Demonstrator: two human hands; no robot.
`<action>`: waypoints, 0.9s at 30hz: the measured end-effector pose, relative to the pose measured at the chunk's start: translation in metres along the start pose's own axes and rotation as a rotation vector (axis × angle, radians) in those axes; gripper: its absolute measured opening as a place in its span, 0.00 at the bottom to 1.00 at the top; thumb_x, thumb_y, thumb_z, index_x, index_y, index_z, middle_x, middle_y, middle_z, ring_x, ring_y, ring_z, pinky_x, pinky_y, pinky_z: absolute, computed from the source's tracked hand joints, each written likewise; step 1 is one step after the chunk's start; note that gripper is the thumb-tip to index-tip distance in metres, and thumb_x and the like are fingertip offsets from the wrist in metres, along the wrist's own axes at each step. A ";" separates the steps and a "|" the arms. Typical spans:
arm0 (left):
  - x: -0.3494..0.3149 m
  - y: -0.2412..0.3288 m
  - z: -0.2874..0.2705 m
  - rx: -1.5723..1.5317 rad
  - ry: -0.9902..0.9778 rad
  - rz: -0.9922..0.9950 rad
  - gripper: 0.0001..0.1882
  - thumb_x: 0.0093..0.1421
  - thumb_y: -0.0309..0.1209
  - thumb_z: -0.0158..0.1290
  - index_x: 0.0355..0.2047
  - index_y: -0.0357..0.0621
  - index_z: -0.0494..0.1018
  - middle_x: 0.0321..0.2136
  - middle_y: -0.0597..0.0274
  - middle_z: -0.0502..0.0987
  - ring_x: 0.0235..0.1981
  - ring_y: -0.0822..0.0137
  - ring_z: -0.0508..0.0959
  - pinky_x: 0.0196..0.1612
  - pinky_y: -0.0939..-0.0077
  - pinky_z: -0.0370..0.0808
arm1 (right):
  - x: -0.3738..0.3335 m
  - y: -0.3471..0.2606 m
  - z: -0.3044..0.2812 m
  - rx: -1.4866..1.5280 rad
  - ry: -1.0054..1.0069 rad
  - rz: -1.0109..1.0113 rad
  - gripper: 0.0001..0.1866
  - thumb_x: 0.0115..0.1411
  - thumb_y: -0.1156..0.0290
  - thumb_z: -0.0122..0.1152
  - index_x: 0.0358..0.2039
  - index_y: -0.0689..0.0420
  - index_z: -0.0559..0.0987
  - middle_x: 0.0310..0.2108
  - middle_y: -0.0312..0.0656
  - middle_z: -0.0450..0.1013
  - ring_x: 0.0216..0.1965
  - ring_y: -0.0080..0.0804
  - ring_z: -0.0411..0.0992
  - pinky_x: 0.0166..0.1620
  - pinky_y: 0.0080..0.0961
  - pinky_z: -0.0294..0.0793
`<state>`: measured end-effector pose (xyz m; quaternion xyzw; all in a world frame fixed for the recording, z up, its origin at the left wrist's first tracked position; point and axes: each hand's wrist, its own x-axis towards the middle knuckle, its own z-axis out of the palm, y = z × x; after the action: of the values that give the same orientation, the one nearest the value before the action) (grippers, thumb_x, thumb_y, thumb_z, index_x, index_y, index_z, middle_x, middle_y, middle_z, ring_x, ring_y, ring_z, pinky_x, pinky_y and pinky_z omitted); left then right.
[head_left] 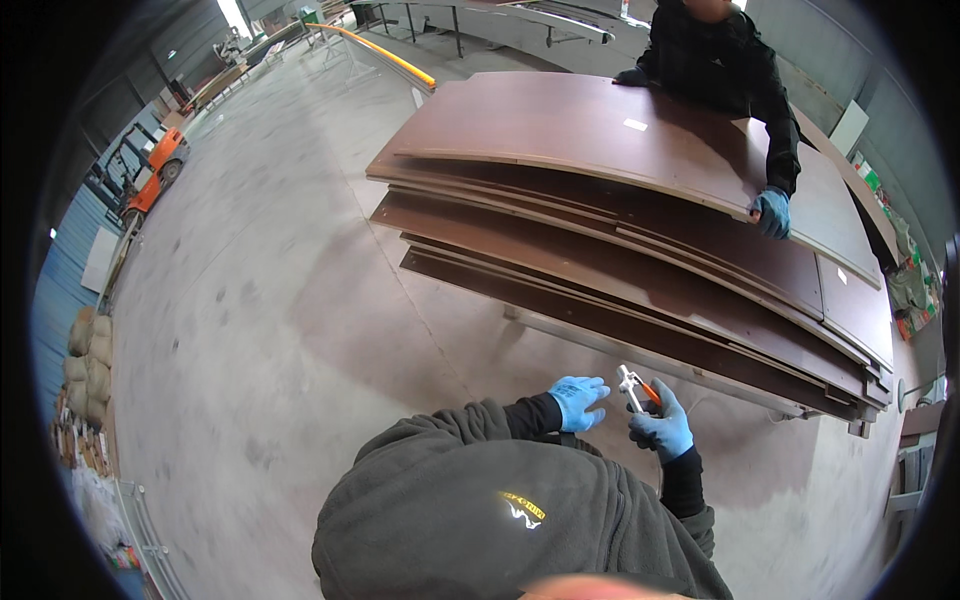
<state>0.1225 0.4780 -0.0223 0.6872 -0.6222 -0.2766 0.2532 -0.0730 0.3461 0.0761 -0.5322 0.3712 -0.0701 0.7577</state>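
Over by the panel stack (630,262), the right hand (664,428) is clamped round a tool (628,382), silvery-headed with an orange part; the left hand (577,402) spreads its fingers.

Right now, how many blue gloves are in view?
3: on the wearer's left hand, their right hand holding the tool, and the co-worker's near hand at the top panel. The co-worker's far hand looks too dark to tell.
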 end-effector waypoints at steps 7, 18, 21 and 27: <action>0.003 0.024 -0.026 -1.767 -0.162 -0.144 0.24 0.70 0.41 0.54 0.62 0.44 0.70 0.53 0.57 0.79 0.55 0.66 0.78 0.61 0.65 0.74 | 0.011 -0.018 0.008 -0.039 -0.175 0.005 0.49 0.50 0.80 0.68 0.73 0.57 0.57 0.36 0.44 0.76 0.22 0.30 0.75 0.23 0.22 0.71; 0.069 0.007 -0.077 -1.566 0.364 -0.288 0.12 0.70 0.37 0.57 0.46 0.43 0.82 0.38 0.68 0.81 0.37 0.78 0.76 0.44 0.83 0.74 | 0.092 -0.025 0.037 -1.046 0.280 -0.653 0.45 0.53 0.71 0.71 0.69 0.58 0.59 0.61 0.58 0.65 0.43 0.50 0.81 0.42 0.39 0.83; 0.100 -0.032 -0.109 -1.378 0.386 -0.142 0.13 0.71 0.39 0.55 0.45 0.42 0.81 0.36 0.68 0.80 0.37 0.79 0.76 0.42 0.84 0.73 | 0.135 -0.057 0.048 -1.100 0.305 -0.764 0.42 0.53 0.71 0.72 0.67 0.59 0.63 0.58 0.56 0.68 0.43 0.49 0.81 0.42 0.38 0.83; 0.157 -0.180 -0.255 0.022 0.933 0.252 0.19 0.64 0.41 0.57 0.43 0.35 0.77 0.43 0.42 0.78 0.48 0.47 0.79 0.53 0.56 0.75 | 0.256 -0.183 0.097 -1.178 0.339 -0.714 0.40 0.52 0.72 0.71 0.65 0.66 0.67 0.48 0.55 0.75 0.48 0.51 0.77 0.50 0.40 0.78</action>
<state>0.4397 0.3398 0.0259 0.6598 -0.5235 0.1008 0.5295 0.2246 0.2128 0.1232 -0.9244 0.2629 -0.1836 0.2065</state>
